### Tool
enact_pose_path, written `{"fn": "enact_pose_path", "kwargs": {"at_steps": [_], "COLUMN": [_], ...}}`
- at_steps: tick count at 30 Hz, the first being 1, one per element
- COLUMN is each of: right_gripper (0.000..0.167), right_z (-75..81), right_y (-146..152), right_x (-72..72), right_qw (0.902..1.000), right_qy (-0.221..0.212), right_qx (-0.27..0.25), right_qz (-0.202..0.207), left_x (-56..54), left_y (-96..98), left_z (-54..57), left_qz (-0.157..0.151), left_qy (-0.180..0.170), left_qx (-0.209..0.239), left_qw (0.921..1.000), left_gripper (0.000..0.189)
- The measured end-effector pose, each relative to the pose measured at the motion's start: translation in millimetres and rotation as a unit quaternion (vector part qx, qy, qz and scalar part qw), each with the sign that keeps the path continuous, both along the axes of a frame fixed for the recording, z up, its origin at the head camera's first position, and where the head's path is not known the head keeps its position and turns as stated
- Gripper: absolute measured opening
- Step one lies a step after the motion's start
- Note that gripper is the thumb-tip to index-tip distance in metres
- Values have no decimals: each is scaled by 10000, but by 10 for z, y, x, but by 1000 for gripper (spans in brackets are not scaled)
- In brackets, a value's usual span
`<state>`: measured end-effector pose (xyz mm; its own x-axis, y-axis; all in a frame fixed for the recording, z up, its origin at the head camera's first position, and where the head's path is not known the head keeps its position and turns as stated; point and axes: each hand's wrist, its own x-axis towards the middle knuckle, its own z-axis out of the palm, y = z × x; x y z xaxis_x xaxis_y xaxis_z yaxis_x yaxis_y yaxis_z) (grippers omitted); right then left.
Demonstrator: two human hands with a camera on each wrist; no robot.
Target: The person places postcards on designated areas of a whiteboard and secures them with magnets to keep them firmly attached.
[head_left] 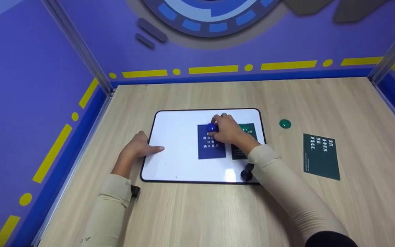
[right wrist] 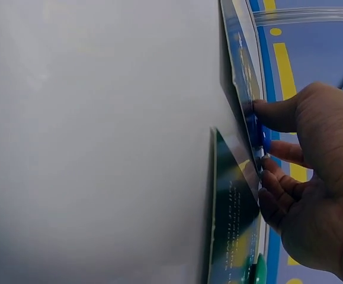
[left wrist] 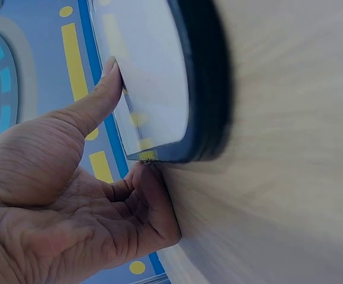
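Observation:
A whiteboard [head_left: 173, 137] with a black rim lies flat on the table. My left hand [head_left: 136, 146] holds its left edge, thumb over the white surface and the other fingers curled at the rim; the left wrist view shows that thumb [left wrist: 97, 97] close up. With my right hand [head_left: 227, 129] I pinch a round blue magnet [head_left: 212, 127] at the top of a dark blue card [head_left: 211, 151] with white writing. To its right on the board is a dark green card [head_left: 249, 128], partly hidden by my right wrist, with a green magnet [right wrist: 258, 272] at its top.
Right of the board, a loose green magnet [head_left: 285, 124] and another dark green card [head_left: 321, 157] with white writing lie on the wooden table [head_left: 197, 212]. Blue-purple panels [head_left: 218, 51] with yellow marks stand behind and at both sides.

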<state>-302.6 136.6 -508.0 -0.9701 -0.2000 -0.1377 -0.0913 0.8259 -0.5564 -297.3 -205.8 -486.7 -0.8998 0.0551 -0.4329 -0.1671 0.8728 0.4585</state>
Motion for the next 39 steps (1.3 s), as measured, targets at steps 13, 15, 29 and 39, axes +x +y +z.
{"fn": "enact_pose_path", "kwargs": {"at_steps": [13, 15, 29, 39], "right_gripper": [47, 46, 48, 50], "right_z": [26, 22, 52, 54], "right_y": [-31, -33, -113, -174], "right_x": [29, 34, 29, 62], "right_qw": [9998, 9998, 9994, 9979], "right_qy": [-73, -63, -76, 32], "right_qx": [-103, -116, 258, 552], "right_qz": [-162, -151, -218, -345], "left_x": [-6, -7, 7, 14], "left_y": [-10, -8, -17, 1], "left_z": [-12, -17, -12, -11], "left_qz": [55, 68, 95, 51], "left_qy": [-24, -19, 53, 53], "left_qx": [109, 94, 89, 33], "left_qw": [9999, 9999, 9999, 10000], "left_gripper": [116, 116, 112, 110]}}
